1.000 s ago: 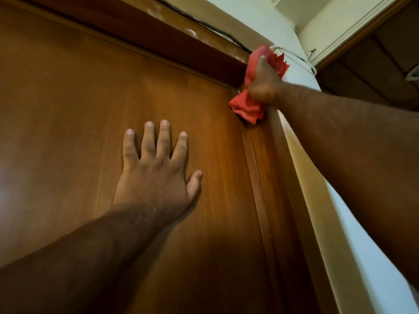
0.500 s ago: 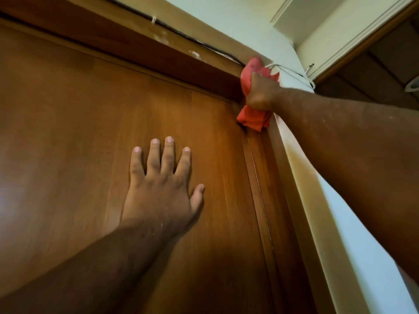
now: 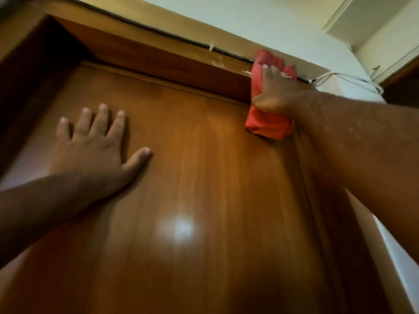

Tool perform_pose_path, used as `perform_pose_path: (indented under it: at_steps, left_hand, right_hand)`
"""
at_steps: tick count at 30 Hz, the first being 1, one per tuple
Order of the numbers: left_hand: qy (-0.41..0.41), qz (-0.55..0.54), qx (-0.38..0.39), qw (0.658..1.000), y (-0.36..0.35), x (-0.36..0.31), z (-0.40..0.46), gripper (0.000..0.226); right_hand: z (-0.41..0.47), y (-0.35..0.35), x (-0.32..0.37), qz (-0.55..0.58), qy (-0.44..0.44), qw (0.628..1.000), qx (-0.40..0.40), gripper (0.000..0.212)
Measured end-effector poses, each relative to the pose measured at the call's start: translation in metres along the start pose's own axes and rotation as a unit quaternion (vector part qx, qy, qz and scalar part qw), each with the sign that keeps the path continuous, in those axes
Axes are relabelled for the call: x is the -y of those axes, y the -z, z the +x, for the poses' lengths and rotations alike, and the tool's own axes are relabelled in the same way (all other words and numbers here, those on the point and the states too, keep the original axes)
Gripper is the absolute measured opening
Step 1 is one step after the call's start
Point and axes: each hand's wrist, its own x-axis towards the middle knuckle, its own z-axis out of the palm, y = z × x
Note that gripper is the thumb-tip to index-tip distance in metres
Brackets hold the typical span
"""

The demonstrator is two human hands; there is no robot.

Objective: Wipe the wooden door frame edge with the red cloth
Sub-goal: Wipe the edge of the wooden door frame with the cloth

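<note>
My right hand [image 3: 275, 94] presses a bunched red cloth [image 3: 267, 123] against the upper right corner of the wooden door frame [image 3: 176, 64], where the top piece meets the right side piece. The cloth sticks out above and below the hand. My left hand [image 3: 95, 150] lies flat on the brown wooden door [image 3: 204, 200], fingers spread, well to the left of the cloth. My right forearm hides most of the right side of the frame.
A dark cable [image 3: 158, 34] runs along the top of the frame, clipped in place, and ends in white wires [image 3: 340, 79] at the right corner. Pale wall and a ceiling step [image 3: 362, 23] lie above. A light glare shows on the door.
The view has tilted and shifted, showing more of the frame's top and left corner. My right hand with the cloth stays at the upper right corner; my left hand stays flat on the door.
</note>
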Motion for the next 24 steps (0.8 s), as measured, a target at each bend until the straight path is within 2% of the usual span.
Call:
perform_pose_path:
  at_steps: [4,10,14,16,17,19,21,22,24]
  left_hand:
    - [0.004,-0.001,-0.013,1.000,-0.008,0.003,-0.001,0.099]
    - [-0.009,-0.004,-0.030,1.000,-0.010,0.015,0.003,0.098]
    - [-0.011,-0.001,-0.018,1.000,-0.008,0.014,0.003,0.095]
    - [-0.020,0.000,-0.017,1.000,-0.009,0.017,0.001,0.094]
    - [-0.024,0.000,-0.019,1.000,-0.010,0.017,0.001,0.094]
    - [-0.027,-0.003,-0.022,0.999,-0.012,0.017,0.002,0.094]
    - [-0.022,-0.004,-0.028,0.999,-0.013,0.014,0.003,0.095]
    - [-0.019,-0.006,-0.031,0.999,-0.013,0.013,0.004,0.095]
    - [-0.018,-0.011,-0.036,0.999,-0.014,0.014,0.004,0.095]
  right_hand:
    - [0.005,-0.013,0.033,0.016,0.001,1.000,-0.023,0.095]
    - [0.001,-0.037,0.148,0.035,0.189,0.977,-0.094,0.094]
    - [0.002,-0.045,0.149,0.012,0.231,0.967,-0.108,0.093]
    - [-0.002,-0.048,0.117,0.016,0.199,0.970,-0.136,0.091]
    - [-0.005,-0.048,0.096,0.021,0.155,0.975,-0.157,0.090]
    - [-0.010,-0.047,0.052,0.003,0.015,0.984,-0.175,0.091]
    - [-0.017,-0.042,0.027,-0.032,-0.101,0.984,-0.143,0.095]
    - [-0.017,-0.040,0.028,-0.033,-0.113,0.984,-0.136,0.091]
    - [-0.014,-0.035,0.054,0.000,-0.050,0.985,-0.165,0.079]
